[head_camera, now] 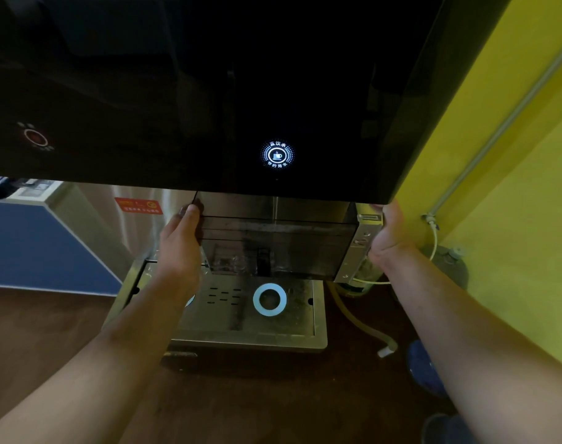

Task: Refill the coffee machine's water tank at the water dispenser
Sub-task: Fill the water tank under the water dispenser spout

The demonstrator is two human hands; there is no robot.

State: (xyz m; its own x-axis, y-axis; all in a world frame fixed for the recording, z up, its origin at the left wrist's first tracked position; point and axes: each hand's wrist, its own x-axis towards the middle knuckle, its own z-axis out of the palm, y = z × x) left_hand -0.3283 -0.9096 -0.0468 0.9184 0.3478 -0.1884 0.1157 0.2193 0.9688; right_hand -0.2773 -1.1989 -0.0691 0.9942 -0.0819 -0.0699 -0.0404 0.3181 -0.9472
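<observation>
A smoky, see-through water tank (292,238) hangs under the black glossy front of the water dispenser (209,91), above the steel drip tray (305,328). My left hand (180,248) grips the tank's left side with the thumb up on its rim. My right hand (388,235) holds its right side, next to a metal bracket (364,238). Water shows in the tank's lower part. A lit blue-white button (277,154) glows on the panel right above the tank. The spout is hidden behind the panel's edge.
A white ring (269,299) and drain slots mark the drip tray. A yellow wall (513,193) with a grey pipe (497,129) stands close on the right, with hoses (363,322) at the floor. A blue panel (33,245) is at left. A dim red button (35,137) sits far left.
</observation>
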